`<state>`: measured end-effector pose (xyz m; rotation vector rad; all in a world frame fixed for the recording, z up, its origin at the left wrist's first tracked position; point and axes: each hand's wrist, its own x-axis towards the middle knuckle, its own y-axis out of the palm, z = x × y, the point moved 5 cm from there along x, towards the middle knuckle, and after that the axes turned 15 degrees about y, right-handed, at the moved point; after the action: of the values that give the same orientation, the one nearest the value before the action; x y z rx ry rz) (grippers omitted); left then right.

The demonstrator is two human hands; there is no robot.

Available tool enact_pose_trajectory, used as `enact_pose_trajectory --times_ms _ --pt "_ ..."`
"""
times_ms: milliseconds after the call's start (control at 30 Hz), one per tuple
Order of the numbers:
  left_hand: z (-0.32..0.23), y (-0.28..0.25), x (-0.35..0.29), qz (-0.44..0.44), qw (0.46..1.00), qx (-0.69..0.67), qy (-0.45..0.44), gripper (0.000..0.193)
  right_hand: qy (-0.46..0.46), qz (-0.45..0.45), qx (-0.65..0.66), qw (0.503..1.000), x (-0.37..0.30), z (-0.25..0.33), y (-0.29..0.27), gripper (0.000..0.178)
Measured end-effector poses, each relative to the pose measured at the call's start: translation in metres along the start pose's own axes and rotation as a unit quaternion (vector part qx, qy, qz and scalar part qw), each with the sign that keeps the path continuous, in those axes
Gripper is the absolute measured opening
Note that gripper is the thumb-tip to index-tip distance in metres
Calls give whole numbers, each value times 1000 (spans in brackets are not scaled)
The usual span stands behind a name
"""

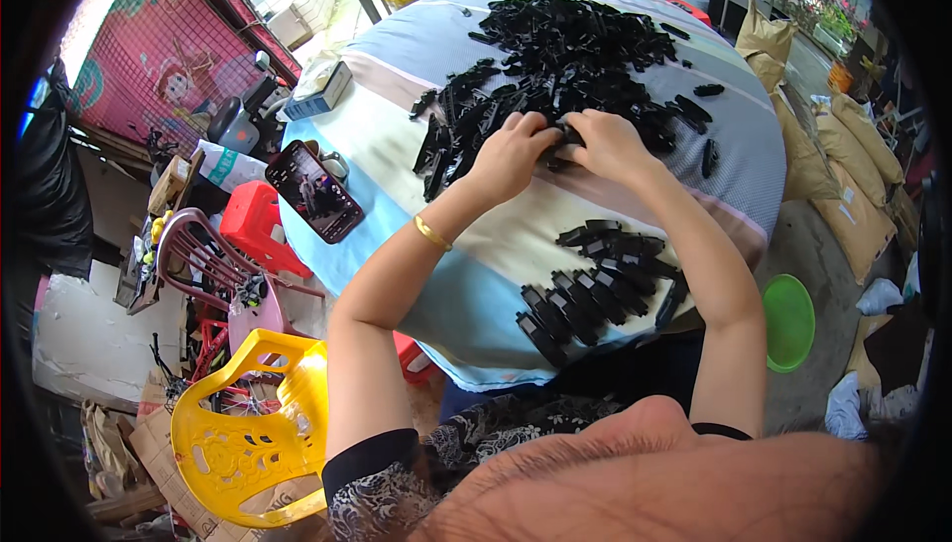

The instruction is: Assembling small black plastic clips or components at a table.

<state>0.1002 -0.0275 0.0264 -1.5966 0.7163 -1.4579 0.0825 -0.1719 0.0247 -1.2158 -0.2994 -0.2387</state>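
My left hand (510,157) and my right hand (607,145) meet at the near edge of a large heap of black plastic parts (575,46). Both sets of fingers are curled in and pinch at a small black piece between them, mostly hidden by the fingers. A gold bangle circles my left wrist. Closer to me, between my forearms, several black plastic clip-like pieces (570,304) lie side by side in rows. Loose black parts (709,157) are scattered to the right of the heap.
The round table wears a striped cloth (397,329). A lit phone (313,191) leans at its left edge, near a tissue box (319,92). Around stand a yellow plastic chair (248,433), a red stool (260,230), a green basin (788,324) and brown sacks (853,220).
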Motion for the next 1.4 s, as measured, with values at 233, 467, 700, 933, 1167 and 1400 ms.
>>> enact_pose_trajectory --times_ms 233,467,700,933,1167,1400 --pt "0 11 20 27 994 20 106 32 112 60 122 984 -10 -26 -22 35" --pt "-30 8 8 -23 995 20 91 14 45 -65 43 996 -12 -28 -34 29" --pt "-23 8 -26 7 981 -177 -82 37 42 -26 194 980 -12 -18 -26 42" --pt "-1 -12 -16 -113 980 -152 -62 34 -14 50 289 956 -21 3 -18 40" --pt "-13 -9 -17 -30 996 14 88 19 -100 87 211 969 -21 12 -32 34" --pt "-11 -27 -20 -96 984 129 -74 45 -83 224 198 951 -28 15 -29 25"
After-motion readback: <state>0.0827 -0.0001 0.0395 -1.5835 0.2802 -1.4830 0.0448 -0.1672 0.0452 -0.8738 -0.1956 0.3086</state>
